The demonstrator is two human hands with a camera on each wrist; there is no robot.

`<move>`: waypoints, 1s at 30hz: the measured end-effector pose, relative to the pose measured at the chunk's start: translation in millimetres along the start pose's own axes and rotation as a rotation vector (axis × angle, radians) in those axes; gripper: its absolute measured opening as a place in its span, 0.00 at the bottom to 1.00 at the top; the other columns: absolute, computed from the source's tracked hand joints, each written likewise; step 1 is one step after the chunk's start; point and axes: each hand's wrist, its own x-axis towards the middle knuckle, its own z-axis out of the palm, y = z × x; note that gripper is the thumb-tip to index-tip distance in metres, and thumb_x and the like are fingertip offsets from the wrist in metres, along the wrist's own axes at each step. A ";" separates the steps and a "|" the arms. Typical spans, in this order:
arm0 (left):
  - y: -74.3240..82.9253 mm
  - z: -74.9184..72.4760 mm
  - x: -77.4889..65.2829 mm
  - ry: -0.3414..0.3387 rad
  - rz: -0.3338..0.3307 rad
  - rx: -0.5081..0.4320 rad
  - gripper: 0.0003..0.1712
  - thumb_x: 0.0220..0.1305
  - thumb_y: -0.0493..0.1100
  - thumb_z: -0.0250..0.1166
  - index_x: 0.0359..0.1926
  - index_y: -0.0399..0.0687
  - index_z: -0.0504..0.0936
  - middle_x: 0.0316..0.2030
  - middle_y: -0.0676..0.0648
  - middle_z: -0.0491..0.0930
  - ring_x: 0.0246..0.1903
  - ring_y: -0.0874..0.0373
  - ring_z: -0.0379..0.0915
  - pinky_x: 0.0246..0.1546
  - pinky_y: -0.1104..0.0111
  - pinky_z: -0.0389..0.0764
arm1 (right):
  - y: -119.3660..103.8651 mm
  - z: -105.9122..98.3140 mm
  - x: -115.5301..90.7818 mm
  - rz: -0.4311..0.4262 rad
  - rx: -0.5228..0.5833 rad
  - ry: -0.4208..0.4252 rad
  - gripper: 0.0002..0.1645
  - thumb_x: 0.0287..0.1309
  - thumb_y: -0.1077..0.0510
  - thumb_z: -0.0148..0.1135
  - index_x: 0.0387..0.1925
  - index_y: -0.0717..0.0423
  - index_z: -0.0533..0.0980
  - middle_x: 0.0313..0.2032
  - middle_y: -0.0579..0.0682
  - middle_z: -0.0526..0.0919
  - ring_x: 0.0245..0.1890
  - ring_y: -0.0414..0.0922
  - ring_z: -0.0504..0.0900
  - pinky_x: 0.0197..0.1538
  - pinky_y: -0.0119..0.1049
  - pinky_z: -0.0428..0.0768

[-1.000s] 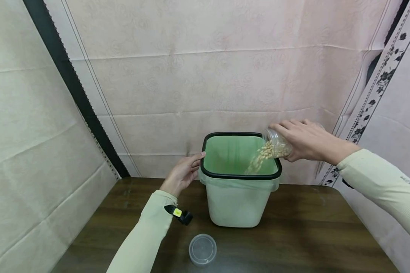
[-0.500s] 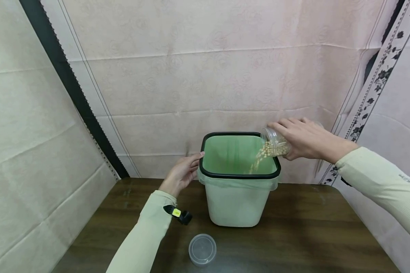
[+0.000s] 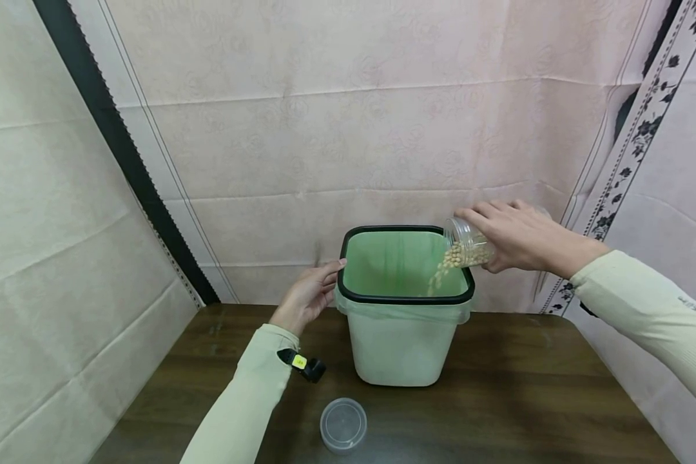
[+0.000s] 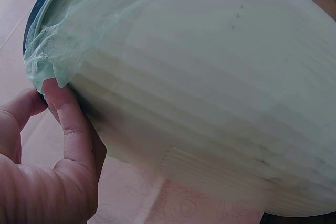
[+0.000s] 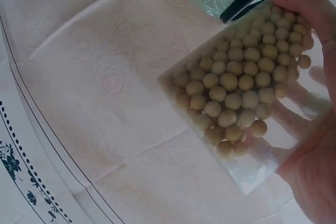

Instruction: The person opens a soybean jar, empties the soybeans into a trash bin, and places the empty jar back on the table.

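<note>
Between both hands (image 3: pixel 309 293) (image 3: pixel 515 237), the bin (image 3: pixel 405 348)

Soft head-view light; dim, hazy wrist views

Cloth-walled booth (image 3: pixel 336 142) with wooden table (image 3: pixel 533 393)

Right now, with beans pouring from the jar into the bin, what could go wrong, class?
Beans leave the jar near the right edge of the bin, so a drift outward might scatter some on the table. Only the right fingers hold the tilted jar, which could slip. The left fingers pinch the bin's rim, so a tug could perhaps tip it.
</note>
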 end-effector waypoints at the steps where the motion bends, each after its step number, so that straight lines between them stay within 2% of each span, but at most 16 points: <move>1: 0.1 0.1 0.0 0.001 -0.001 -0.001 0.12 0.75 0.40 0.67 0.52 0.39 0.81 0.35 0.50 0.87 0.34 0.62 0.85 0.40 0.73 0.88 | 0.0 -0.2 0.0 0.000 -0.002 0.001 0.60 0.35 0.50 0.87 0.72 0.57 0.69 0.57 0.60 0.80 0.57 0.63 0.80 0.52 0.67 0.80; 17: 0.2 0.3 -0.8 0.002 -0.002 0.002 0.10 0.75 0.40 0.67 0.51 0.39 0.82 0.34 0.50 0.87 0.34 0.62 0.85 0.39 0.73 0.88 | 0.2 -0.8 1.2 -0.002 -0.012 0.011 0.59 0.36 0.50 0.86 0.72 0.57 0.69 0.57 0.60 0.81 0.57 0.62 0.80 0.52 0.66 0.80; 24: 0.8 0.0 -1.6 -0.006 0.004 -0.011 0.09 0.75 0.40 0.67 0.50 0.38 0.83 0.34 0.50 0.88 0.33 0.63 0.86 0.38 0.73 0.88 | 0.1 -3.2 2.3 -0.014 0.010 -0.001 0.63 0.32 0.53 0.88 0.73 0.59 0.67 0.59 0.62 0.79 0.59 0.64 0.79 0.56 0.69 0.78; 30: 0.2 -0.2 -0.8 -0.015 0.006 -0.012 0.10 0.75 0.40 0.67 0.51 0.38 0.83 0.33 0.50 0.89 0.33 0.63 0.86 0.38 0.73 0.88 | -0.3 -2.0 2.8 -0.013 0.009 0.001 0.63 0.32 0.53 0.88 0.73 0.59 0.67 0.58 0.61 0.80 0.59 0.63 0.79 0.55 0.68 0.78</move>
